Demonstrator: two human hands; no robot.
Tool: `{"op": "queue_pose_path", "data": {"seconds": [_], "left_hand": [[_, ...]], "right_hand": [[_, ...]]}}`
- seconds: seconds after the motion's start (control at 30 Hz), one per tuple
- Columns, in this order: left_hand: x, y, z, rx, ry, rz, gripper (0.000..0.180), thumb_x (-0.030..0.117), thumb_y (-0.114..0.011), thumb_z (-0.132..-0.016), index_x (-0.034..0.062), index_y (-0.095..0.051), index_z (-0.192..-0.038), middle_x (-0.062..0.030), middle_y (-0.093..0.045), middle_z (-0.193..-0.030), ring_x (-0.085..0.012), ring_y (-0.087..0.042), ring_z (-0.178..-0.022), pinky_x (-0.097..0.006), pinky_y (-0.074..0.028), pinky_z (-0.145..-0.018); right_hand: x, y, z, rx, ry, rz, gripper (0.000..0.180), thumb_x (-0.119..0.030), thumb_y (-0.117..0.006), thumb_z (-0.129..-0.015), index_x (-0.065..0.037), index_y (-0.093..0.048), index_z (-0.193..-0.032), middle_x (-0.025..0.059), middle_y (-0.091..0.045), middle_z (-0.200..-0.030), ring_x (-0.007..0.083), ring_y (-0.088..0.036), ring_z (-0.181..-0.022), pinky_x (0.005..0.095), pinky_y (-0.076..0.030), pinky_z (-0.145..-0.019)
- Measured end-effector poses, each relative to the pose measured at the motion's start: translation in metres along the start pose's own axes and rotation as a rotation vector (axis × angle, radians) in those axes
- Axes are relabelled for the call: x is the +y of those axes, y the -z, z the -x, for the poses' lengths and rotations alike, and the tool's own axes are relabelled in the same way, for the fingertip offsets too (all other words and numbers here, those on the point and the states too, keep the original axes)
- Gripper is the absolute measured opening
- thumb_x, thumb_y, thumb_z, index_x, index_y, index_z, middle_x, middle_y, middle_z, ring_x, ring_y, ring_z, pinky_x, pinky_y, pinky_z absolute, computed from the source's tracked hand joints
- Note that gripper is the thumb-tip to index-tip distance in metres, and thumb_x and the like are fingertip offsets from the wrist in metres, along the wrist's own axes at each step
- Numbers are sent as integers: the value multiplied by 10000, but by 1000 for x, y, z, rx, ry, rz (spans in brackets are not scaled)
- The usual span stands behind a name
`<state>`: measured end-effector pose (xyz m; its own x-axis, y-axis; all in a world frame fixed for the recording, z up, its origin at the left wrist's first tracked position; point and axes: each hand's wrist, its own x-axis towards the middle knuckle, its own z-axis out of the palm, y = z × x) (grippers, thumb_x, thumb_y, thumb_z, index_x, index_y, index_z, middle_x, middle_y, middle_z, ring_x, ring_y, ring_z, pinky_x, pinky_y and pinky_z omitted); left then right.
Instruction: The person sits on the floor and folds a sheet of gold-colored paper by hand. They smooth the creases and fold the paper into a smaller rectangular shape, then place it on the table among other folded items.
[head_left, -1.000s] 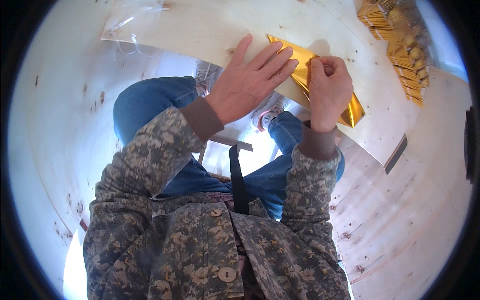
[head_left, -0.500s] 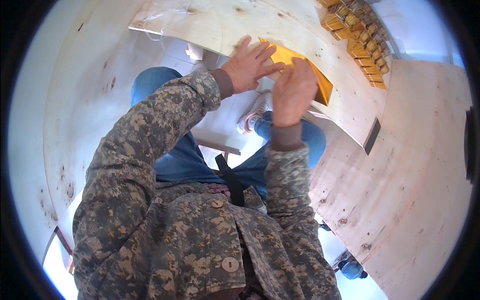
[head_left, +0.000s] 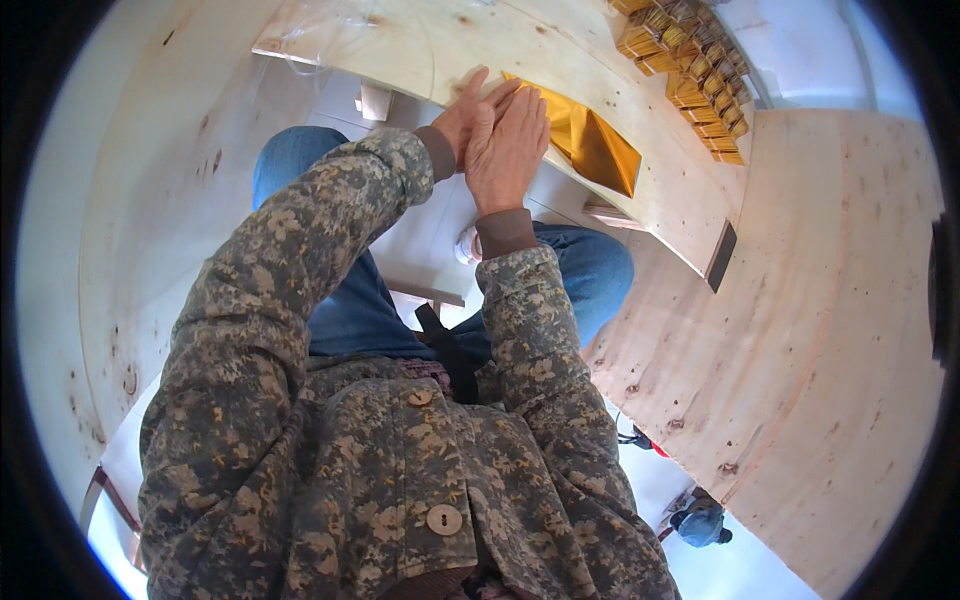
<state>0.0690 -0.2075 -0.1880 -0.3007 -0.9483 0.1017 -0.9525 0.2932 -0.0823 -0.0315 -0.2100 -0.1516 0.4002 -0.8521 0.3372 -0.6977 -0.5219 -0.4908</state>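
A shiny golden-yellow sheet [head_left: 592,140], paper or foil, lies creased on the pale wooden board [head_left: 560,50], along its near edge. My right hand [head_left: 508,150] presses on the sheet's left end with its fingers stretched out flat. Just to its left, and partly covered by it, my left hand [head_left: 460,118] rests at the same end with fingers extended. The hands touch or overlap there. What lies beneath the palms is hidden. Toward the right, the sheet stands slightly raised in a fold.
Several bundles of golden folded strips [head_left: 700,85] stand in rows at the board's far right. Clear plastic film [head_left: 315,45] lies at the far left. Large wooden panels [head_left: 790,300] flank me. My knees [head_left: 590,285] are beneath the board. Another person [head_left: 700,522] shows small at lower right.
My right hand has moved left along the golden sheet to beside my left hand, and its bent fingers are now straight and flat. The view has shifted slightly.
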Motion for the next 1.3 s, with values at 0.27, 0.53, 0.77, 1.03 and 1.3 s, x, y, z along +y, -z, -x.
{"op": "queue_pose_path", "data": {"seconds": [0.27, 0.53, 0.77, 1.03, 1.3], "left_hand": [[-1, 3, -2, 47, 13, -3, 639, 408, -480, -959, 211, -338, -1551, -36, -240, -1651, -236, -159, -1528, -605, -96, -1176], [1, 19, 0, 41, 1, -67, 632, 418, -551, -918, 281, -400, -1516, -82, -289, -1619, -258, -267, -1489, -619, -240, -1109], [2, 19, 2, 134, 6, -59, 636, 375, -576, -900, 334, -401, -1510, -89, -354, -1574, -280, -320, -1455, -625, -259, -1097], [0, 17, 1, 206, 10, 59, 608, 293, -569, -911, 282, -425, -1501, -116, -381, -1549, -288, -344, -1439, -632, -243, -1113], [16, 22, 4, 205, 246, 38, 589, 332, -565, -917, 241, -442, -1485, -152, -423, -1507, -334, -365, -1401, -643, -260, -1083]], "right_hand": [[-1, -7, 13, 70, -76, 3, 859, -588, -368, -1013, 138, -289, -1464, 374, -261, -1530, 497, -225, -1449, 558, -134, -1195], [1, 0, 27, -16, -147, 209, 875, -591, -355, -1012, 137, -254, -1487, 346, -248, -1556, 467, -215, -1470, 557, -118, -1198], [5, 10, 40, -73, -164, 312, 895, -580, -397, -994, 114, -192, -1521, 306, -287, -1563, 403, -235, -1485, 556, -95, -1200], [12, 16, 42, -69, -141, 272, 825, -550, -425, -999, 67, -263, -1523, 255, -341, -1557, 383, -252, -1483, 556, -92, -1203], [21, 24, 27, -105, -17, 261, 777, -540, -399, -1014, 53, -310, -1508, 252, -374, -1536, 396, -272, -1470, 555, -127, -1196]]}}
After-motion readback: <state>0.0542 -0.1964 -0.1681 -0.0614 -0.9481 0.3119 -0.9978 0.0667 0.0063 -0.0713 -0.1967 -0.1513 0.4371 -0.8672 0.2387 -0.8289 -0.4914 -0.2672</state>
